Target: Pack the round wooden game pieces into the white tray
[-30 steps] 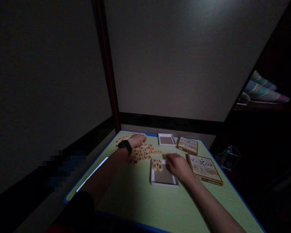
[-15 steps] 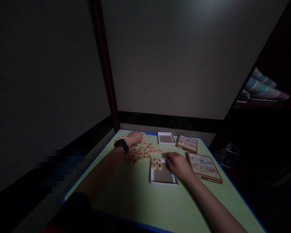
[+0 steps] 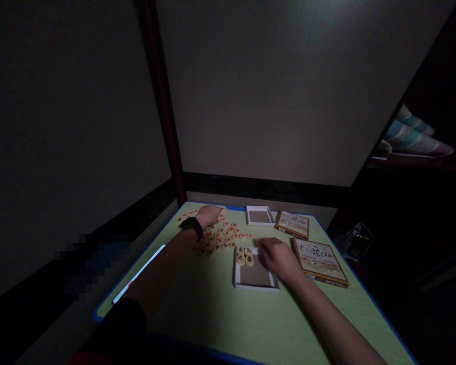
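My left hand [image 3: 209,216], with a black watch [image 3: 192,226] on its wrist, reaches over the far part of a spread of round Chinese chess pieces [image 3: 219,236]. Its fingers curl downward, and whatever lies under them is hidden. At the upper right corner of a shallow white box tray [image 3: 256,289] is my right hand [image 3: 277,256], its fingers bent in around the rim. Several pieces with dark characters [image 3: 244,256] sit together in that tray's upper left corner. The pieces on the table carry red or dark characters.
Another white box tray [image 3: 259,217] stands at the back of the green table [image 3: 213,309]. Two printed box lids [image 3: 292,224] lie on the right side. By my left forearm, a bright phone-like slab [image 3: 140,274] lies near the left edge. Walls rise behind and left.
The bright slab beside my left forearm shows now and did not before. My left hand and forearm have shifted very slightly. My right hand stays at the tray.
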A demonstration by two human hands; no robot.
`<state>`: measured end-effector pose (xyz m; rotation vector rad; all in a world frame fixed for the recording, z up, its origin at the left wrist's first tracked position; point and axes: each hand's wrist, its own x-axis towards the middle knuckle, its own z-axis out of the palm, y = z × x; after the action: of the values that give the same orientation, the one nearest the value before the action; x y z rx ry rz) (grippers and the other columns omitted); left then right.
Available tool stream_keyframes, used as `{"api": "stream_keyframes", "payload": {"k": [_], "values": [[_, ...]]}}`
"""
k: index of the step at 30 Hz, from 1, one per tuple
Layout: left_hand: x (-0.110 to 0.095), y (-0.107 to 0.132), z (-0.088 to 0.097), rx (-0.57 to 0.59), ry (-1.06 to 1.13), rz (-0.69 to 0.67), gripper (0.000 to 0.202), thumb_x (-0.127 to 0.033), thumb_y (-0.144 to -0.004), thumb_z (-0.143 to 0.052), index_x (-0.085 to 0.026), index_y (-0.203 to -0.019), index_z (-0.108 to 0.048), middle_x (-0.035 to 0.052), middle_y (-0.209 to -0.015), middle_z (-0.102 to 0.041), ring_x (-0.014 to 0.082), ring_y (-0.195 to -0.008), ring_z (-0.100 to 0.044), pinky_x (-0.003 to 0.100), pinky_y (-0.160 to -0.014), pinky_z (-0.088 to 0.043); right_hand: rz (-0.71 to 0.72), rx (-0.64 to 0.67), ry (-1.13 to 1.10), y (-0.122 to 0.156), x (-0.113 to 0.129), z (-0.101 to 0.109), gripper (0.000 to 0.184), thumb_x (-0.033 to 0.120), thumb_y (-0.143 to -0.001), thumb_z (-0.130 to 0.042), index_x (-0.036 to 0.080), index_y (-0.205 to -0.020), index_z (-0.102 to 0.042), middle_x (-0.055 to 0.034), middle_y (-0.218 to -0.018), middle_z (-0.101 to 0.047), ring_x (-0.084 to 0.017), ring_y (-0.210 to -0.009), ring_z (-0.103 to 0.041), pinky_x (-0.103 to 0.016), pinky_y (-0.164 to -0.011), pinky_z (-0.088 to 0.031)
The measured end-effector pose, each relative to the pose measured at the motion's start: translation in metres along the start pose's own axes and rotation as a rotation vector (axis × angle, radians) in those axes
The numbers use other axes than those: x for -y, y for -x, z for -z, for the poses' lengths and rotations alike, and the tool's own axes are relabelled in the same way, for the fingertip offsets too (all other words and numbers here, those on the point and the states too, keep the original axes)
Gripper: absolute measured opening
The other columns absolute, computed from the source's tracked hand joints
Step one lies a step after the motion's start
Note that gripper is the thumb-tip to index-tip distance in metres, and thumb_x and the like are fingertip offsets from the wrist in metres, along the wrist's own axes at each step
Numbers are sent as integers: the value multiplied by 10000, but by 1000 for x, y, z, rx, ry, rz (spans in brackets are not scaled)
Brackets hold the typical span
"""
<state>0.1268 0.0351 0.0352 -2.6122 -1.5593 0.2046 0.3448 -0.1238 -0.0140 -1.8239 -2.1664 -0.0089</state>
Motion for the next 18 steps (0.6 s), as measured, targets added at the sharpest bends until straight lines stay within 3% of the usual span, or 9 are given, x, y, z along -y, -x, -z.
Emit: {"api": "stream_keyframes", "payload": {"k": [8,13,18], "values": [[-9,-3,-2,6,3,10,274,-70,-855,-497,-97,-1062,-675,214,-1121,-676,283,-1057,-650,335,-860,-512,8,-4,-3,0,-1,-1,255,206,-933,-431,175,-977,-680,-95,-959,-708,-208,-911,-635,-266,-797,-433],[-11,4,7,-54,38,-7,245,-66,-837,-516,-82,-1022,-676,202,-1068,-687,278,-1026,-655,324,-854,-509,-1,-8,-18,1,-2,-1,244,213,-934,-439,177,-985,-675,-92,-958,-709,-205,-911,-640,-265,-804,-443],[-33,29,17,-222,123,-107,250,-210,-933,-460,-112,-1099,-619,148,-1113,-659,233,-1074,-610,307,-948,-455,-103,-230,-265,0,-3,3,292,291,-948,-436,166,-1106,-647,-116,-1005,-715,-230,-908,-660,-334,-830,-480]]}}
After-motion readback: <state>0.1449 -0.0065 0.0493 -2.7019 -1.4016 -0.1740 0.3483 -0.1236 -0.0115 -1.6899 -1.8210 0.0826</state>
